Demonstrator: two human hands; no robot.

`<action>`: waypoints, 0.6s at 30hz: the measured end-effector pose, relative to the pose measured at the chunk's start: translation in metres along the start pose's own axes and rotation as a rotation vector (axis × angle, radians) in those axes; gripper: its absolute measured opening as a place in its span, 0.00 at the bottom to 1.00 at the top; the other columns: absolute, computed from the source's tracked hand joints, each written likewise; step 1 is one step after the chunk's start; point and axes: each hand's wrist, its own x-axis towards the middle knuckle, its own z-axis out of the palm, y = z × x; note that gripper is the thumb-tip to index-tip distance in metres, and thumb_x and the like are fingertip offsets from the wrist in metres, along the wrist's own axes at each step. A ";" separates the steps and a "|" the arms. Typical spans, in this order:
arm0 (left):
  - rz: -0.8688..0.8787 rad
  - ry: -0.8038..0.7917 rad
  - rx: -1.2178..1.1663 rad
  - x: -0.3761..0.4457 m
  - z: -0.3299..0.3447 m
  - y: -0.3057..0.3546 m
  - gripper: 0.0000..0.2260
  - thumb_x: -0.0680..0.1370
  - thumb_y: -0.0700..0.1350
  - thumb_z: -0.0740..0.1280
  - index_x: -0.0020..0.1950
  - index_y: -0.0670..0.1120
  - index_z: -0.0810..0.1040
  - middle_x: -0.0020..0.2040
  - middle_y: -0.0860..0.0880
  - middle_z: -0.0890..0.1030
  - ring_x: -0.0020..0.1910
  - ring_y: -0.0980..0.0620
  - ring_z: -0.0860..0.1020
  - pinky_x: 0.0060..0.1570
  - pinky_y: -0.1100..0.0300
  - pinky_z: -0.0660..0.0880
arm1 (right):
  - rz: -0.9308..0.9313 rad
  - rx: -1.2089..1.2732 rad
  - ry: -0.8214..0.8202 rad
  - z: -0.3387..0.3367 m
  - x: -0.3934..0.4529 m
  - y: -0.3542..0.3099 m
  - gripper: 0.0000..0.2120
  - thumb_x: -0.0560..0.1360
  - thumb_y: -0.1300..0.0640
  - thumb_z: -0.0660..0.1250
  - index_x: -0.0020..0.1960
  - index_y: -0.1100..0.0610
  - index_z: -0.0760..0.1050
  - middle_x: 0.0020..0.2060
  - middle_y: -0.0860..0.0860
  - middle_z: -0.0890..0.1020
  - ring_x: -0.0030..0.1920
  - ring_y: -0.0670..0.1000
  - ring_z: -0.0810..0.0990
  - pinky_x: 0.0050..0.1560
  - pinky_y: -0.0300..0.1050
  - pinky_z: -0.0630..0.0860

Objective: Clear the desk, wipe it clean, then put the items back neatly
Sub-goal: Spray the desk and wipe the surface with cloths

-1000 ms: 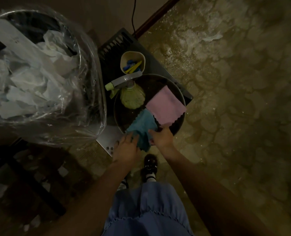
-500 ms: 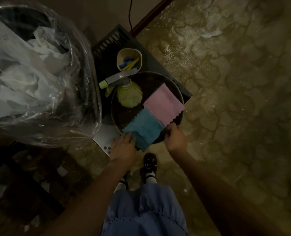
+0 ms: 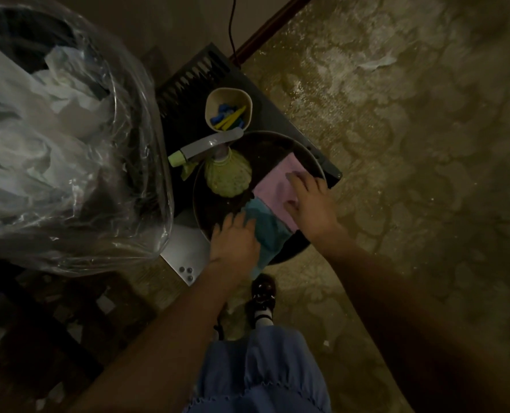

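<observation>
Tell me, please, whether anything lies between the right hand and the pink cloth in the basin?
Nothing visible does. The right hand already rests directly on the pink cloth in the basin; the spray bottle stands off to the side.

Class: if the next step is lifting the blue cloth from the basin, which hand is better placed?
Probably the left hand: it rests on the blue cloth at the basin rim, while the right hand lies on the pink cloth.

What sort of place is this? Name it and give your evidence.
Probably a dim indoor cleaning corner at floor level: a worn mottled floor, a lined waste bin full of crumpled paper, and a basin holding cloths and a spray bottle.
</observation>
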 end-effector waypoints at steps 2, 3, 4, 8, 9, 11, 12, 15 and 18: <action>-0.001 0.002 -0.017 0.001 0.002 -0.004 0.22 0.81 0.46 0.54 0.76 0.47 0.58 0.77 0.48 0.56 0.74 0.47 0.56 0.70 0.51 0.58 | 0.032 -0.015 -0.004 0.007 0.003 -0.002 0.30 0.75 0.51 0.67 0.74 0.54 0.61 0.70 0.58 0.65 0.67 0.61 0.63 0.67 0.57 0.64; 0.000 0.009 -0.018 0.001 0.003 -0.005 0.22 0.81 0.46 0.54 0.76 0.47 0.59 0.76 0.48 0.56 0.73 0.47 0.57 0.68 0.51 0.59 | 0.029 -0.060 -0.016 0.011 0.004 -0.002 0.31 0.75 0.48 0.67 0.74 0.53 0.60 0.70 0.59 0.63 0.68 0.63 0.62 0.67 0.59 0.62; 0.000 0.018 -0.018 0.002 0.004 -0.007 0.22 0.81 0.46 0.54 0.75 0.47 0.59 0.76 0.48 0.57 0.72 0.47 0.59 0.66 0.52 0.61 | 0.017 -0.118 -0.030 0.015 0.004 -0.001 0.33 0.74 0.45 0.66 0.74 0.52 0.59 0.71 0.59 0.62 0.69 0.64 0.61 0.68 0.61 0.60; -0.018 0.040 -0.003 0.008 0.009 -0.009 0.22 0.81 0.47 0.54 0.75 0.47 0.59 0.75 0.48 0.59 0.70 0.47 0.61 0.63 0.53 0.63 | 0.000 -0.212 0.023 0.025 0.005 0.002 0.39 0.69 0.37 0.69 0.74 0.51 0.61 0.69 0.63 0.65 0.63 0.68 0.68 0.61 0.64 0.66; -0.021 0.047 -0.007 0.010 0.010 -0.009 0.22 0.81 0.46 0.54 0.75 0.47 0.59 0.74 0.48 0.60 0.69 0.47 0.61 0.63 0.53 0.63 | -0.004 -0.214 0.038 0.026 0.006 0.003 0.39 0.69 0.37 0.69 0.74 0.51 0.62 0.68 0.64 0.67 0.59 0.68 0.71 0.57 0.62 0.69; -0.023 0.058 -0.028 0.012 0.013 -0.010 0.22 0.81 0.46 0.54 0.75 0.48 0.59 0.74 0.48 0.60 0.69 0.47 0.61 0.63 0.52 0.63 | -0.040 -0.194 0.084 0.027 0.006 0.005 0.38 0.67 0.37 0.71 0.71 0.52 0.64 0.63 0.66 0.72 0.51 0.66 0.74 0.49 0.58 0.73; -0.024 0.062 -0.041 0.012 0.014 -0.011 0.22 0.81 0.46 0.54 0.75 0.48 0.59 0.74 0.48 0.60 0.69 0.46 0.61 0.63 0.52 0.63 | -0.056 -0.168 0.105 0.027 0.007 0.007 0.38 0.66 0.38 0.72 0.70 0.52 0.63 0.60 0.66 0.73 0.48 0.66 0.75 0.47 0.57 0.74; -0.025 0.063 -0.067 0.011 0.017 -0.012 0.22 0.80 0.45 0.55 0.75 0.48 0.59 0.75 0.47 0.59 0.69 0.45 0.62 0.64 0.51 0.63 | -0.086 -0.032 0.094 0.029 0.007 0.009 0.36 0.68 0.43 0.74 0.69 0.55 0.64 0.58 0.66 0.74 0.49 0.66 0.75 0.45 0.56 0.75; -0.018 0.067 -0.058 0.010 0.017 -0.012 0.23 0.80 0.45 0.55 0.75 0.48 0.59 0.75 0.47 0.58 0.69 0.45 0.61 0.64 0.52 0.63 | -0.101 0.092 0.025 0.029 0.004 0.006 0.28 0.74 0.50 0.70 0.69 0.58 0.68 0.61 0.66 0.70 0.55 0.66 0.72 0.48 0.54 0.75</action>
